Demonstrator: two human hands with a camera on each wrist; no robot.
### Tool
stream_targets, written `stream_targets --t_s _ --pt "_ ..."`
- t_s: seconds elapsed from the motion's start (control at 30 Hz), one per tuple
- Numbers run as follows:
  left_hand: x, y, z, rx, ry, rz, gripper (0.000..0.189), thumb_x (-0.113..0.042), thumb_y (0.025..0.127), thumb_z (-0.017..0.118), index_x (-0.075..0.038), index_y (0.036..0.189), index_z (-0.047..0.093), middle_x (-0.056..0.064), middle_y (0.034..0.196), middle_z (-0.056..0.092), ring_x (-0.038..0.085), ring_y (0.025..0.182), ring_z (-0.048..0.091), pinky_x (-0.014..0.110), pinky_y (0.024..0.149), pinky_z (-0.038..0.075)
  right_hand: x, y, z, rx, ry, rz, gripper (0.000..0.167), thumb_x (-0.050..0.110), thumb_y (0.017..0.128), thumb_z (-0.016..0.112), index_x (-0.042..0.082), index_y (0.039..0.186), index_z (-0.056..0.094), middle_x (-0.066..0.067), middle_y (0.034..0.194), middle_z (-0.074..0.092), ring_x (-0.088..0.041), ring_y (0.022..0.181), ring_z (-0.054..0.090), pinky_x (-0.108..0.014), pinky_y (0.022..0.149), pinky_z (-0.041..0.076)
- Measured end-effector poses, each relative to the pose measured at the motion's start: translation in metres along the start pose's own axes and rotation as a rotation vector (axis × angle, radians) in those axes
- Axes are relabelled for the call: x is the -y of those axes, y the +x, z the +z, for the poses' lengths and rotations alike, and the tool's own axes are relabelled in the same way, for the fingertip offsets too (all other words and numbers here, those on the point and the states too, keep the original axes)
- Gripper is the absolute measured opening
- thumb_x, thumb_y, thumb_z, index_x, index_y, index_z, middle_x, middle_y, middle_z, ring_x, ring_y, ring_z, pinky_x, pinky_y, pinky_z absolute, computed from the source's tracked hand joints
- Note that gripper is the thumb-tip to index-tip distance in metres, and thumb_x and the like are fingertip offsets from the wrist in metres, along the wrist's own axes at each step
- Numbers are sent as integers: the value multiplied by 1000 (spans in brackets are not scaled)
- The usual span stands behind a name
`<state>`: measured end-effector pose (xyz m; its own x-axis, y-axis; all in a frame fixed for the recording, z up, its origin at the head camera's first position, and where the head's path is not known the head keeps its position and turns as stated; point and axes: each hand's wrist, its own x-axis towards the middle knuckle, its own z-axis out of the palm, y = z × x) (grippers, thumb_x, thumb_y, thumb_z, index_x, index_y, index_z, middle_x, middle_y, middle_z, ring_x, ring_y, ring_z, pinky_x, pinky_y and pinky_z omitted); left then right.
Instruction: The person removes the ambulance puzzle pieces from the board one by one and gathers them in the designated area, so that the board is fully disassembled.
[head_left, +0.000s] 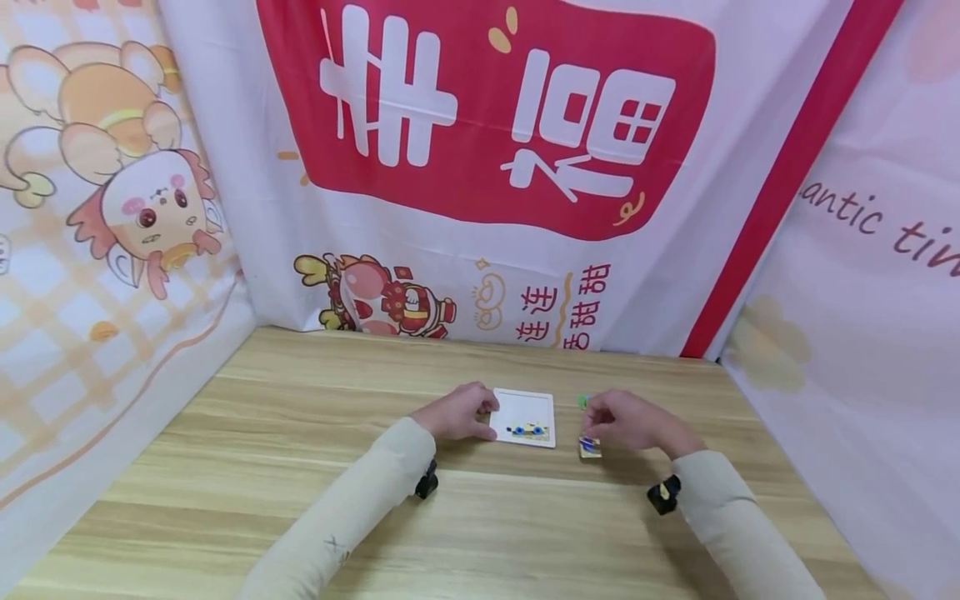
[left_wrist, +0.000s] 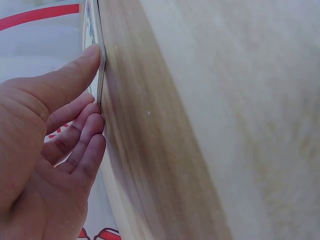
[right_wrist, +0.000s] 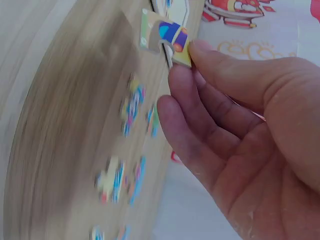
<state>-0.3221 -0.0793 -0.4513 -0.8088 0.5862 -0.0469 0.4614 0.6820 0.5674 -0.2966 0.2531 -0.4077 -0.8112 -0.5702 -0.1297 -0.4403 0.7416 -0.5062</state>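
A white square puzzle tray (head_left: 521, 407) lies on the table, with joined yellow and blue puzzle pieces (head_left: 529, 431) along its lower edge. My left hand (head_left: 461, 413) holds the tray by its left side. The thumb (left_wrist: 82, 70) rests at the tray's edge, with the curled fingers against the side. Right of the tray, my right hand (head_left: 626, 419) pinches a puzzle piece (right_wrist: 172, 37) between thumb and fingers, just above the table. This piece shows a blue and purple picture with a yellow edge and a rounded notch.
Several loose puzzle pieces (right_wrist: 132, 107) lie on the wooden table (head_left: 480, 525) near my right hand, blurred in the right wrist view. A green piece (head_left: 582, 402) shows beside that hand. Printed cloth hangings (head_left: 465, 200) enclose the table at the back and both sides.
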Motion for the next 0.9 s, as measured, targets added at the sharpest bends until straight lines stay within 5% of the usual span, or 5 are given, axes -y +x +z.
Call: stream_targets --t_s 0.3,0.57,0.9 --pt "-1 0 -1 -7 -1 -4 50 -20 90 85 -1 132 67 11 126 67 24 117 63 42 110 53 -21 -23 -3 72 17 12 7 12 101 71 15 93 71 4 90 66 -11 85 58 -23 74 51" --pt "-2 0 1 -1 -2 3 50 -20 90 84 0 133 66 12 127 67 24 118 62 42 110 53 -29 -25 11 11 23 -23 6 15 101 72 12 95 72 4 93 69 -7 86 57 -22 77 51" --pt "4 -2 4 -19 0 4 51 -26 92 84 -4 134 66 7 127 63 20 117 61 40 110 52 -28 -22 15 -21 -18 38 5 20 99 76 15 99 75 7 93 71 -11 85 57 -22 77 52"
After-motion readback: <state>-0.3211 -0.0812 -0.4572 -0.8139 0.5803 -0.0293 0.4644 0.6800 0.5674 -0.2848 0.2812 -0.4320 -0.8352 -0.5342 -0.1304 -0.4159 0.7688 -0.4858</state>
